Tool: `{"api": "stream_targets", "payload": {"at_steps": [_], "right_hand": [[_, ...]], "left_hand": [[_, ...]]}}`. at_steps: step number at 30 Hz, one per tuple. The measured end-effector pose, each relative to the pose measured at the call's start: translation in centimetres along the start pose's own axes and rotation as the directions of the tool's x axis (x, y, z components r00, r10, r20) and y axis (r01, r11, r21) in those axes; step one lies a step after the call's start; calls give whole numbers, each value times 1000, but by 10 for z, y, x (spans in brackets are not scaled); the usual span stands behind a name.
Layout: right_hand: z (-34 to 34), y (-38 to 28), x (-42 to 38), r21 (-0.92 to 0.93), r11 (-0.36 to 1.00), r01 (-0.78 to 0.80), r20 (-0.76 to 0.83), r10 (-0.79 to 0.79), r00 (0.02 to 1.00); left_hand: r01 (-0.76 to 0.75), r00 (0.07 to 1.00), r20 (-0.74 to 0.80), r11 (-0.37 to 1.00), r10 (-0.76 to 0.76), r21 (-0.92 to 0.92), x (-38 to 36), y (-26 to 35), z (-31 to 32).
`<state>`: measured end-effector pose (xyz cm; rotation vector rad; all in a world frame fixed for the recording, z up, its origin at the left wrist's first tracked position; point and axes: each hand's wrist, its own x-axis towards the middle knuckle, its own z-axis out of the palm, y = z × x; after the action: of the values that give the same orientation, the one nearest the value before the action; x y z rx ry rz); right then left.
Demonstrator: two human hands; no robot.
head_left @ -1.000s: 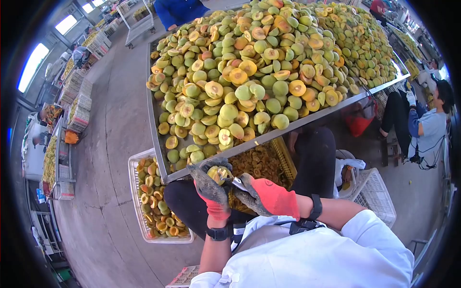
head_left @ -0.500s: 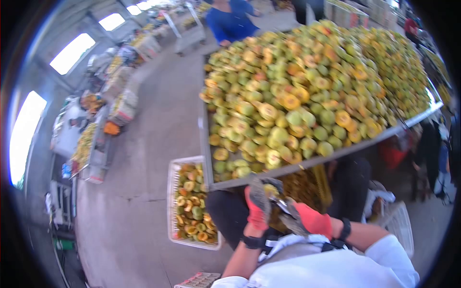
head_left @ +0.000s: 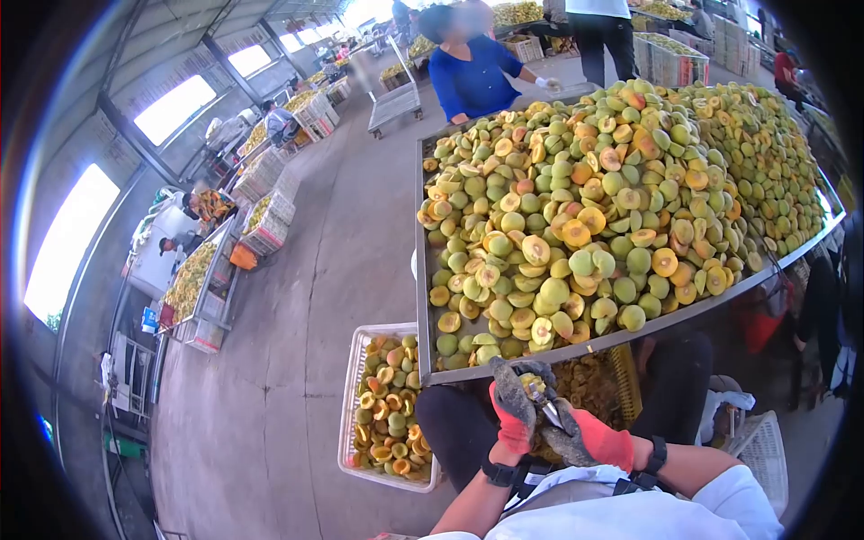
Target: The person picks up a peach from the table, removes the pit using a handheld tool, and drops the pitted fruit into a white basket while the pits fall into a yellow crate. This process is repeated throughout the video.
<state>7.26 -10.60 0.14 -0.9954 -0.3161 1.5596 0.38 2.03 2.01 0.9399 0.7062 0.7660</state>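
Note:
Both my hands wear red gloves with grey palms and fingers, held close together just below the table's near edge. My left hand (head_left: 512, 405) is closed around a small piece of yellow fruit (head_left: 535, 386), partly covered by the fingers. In my right hand (head_left: 589, 439) is a metal tool (head_left: 552, 415) whose end points at that fruit; its exact kind cannot be made out. Beyond my hands, a heap of halved peaches (head_left: 576, 216), green-skinned with yellow flesh, covers the metal-edged table (head_left: 504, 364).
A white crate (head_left: 347, 432) of peach halves stands on the floor left of my legs. A yellow crate (head_left: 627, 378) sits under the table. Across the table is a person in blue (head_left: 472, 76). A cart (head_left: 394, 106) stands farther back.
The view has tilted and shifted, so the table and crate appear lower and farther right. My hands stay together, the fruit and tool still in them.

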Motion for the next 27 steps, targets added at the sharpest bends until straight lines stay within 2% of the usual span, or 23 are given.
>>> {"api": "stream_targets", "payload": {"at_steps": [1,2,3,4,5,6,7,8,10,11,12,14,15,16,17,18,20,21,22,24,25,26,27], "right_hand": [[3,-1,-2,-353,921,166,12,-173,985],[2,-3,-5,-655,698,291,68,-329,942],[-8,8,3,-689,668,283,45,-350,936],[-17,14,5,-694,665,276,10,-375,927],[-13,10,8,-369,927,70,-90,-110,990],[-8,5,11,31,986,-164,-65,165,984],[1,-1,8,-92,987,-132,-132,119,984],[-2,0,9,-82,989,-119,-156,105,982],[-9,6,12,-342,939,-30,-1,32,1000],[-7,-2,9,-101,981,-163,10,165,986],[-7,-7,7,-96,983,-157,0,158,987],[-7,-12,5,-193,975,-112,42,123,992],[-4,-12,6,-190,975,-112,37,121,992],[0,-10,8,-47,996,-71,53,73,996],[2,-7,9,100,995,-29,62,23,998],[0,2,11,105,994,-27,58,21,998],[-5,19,22,-103,957,270,112,-258,960],[-10,18,20,-74,986,152,150,-140,979],[-16,17,21,-84,983,163,146,-149,978],[-20,12,22,-382,903,197,166,-143,976],[-25,7,22,-604,773,193,144,-132,981],[-27,10,24,-606,771,197,137,-143,980],[-29,17,29,-446,867,221,185,-153,971]], "left_hand": [[14,1000,15,999,-13,-34,-2,4,2],[24,999,41,999,-22,-31,2,2,-2],[-61,991,123,996,54,57,7,-4,-9],[-155,969,214,980,126,126,12,-11,-13],[-180,968,200,976,154,121,13,-15,-16],[-260,953,185,960,239,104,12,-16,-15],[-181,977,124,980,171,77,12,-15,-13],[-101,994,57,994,98,50,11,-10,-10],[-40,999,37,995,37,86,11,-8,-12],[-29,995,94,994,19,102,14,-5,-11],[-24,994,105,995,13,101,19,-1,-13],[110,964,218,975,-152,193,26,2,-20],[59,966,238,983,-101,176,28,-3,-22],[63,965,242,982,-105,176,26,-9,-21],[14,990,139,997,-23,70,19,-11,-13],[-49,998,28,998,50,-31,15,-13,-7],[-42,999,9,996,42,-81,16,-17,-7],[-29,999,33,999,30,-34,16,-18,-11],[-17,998,54,1000,16,12,18,-20,-13],[-38,991,128,995,27,90,23,-16,-18],[-17,984,180,993,-4,115,30,-18,-24],[2,972,233,990,-35,142,34,-20,-26],[-68,971,235,990,37,123,32,-21,-22]]}}
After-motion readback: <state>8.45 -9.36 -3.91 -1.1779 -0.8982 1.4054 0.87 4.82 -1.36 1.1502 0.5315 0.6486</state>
